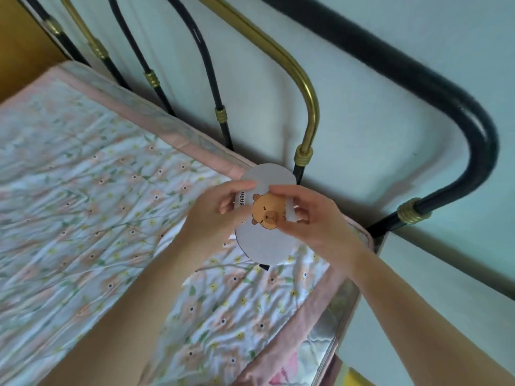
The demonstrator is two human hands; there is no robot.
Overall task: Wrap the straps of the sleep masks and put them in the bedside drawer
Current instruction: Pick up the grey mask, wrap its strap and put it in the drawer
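I hold a white sleep mask [263, 243] printed with an orange capybara face, upright over the bed's far right corner. A white strap [289, 211] crosses its middle. My left hand [216, 215] grips the mask's left edge with the thumb on its front. My right hand [309, 218] pinches the strap at the mask's right edge. A dark bit of fabric [263, 266] peeks out under the mask's lower end. No drawer is in view.
A floral quilt with a pink border [92, 207] covers the bed below my arms. A black and brass metal headboard [308, 107] stands against the pale wall behind. A white surface [434, 274] lies right of the bed.
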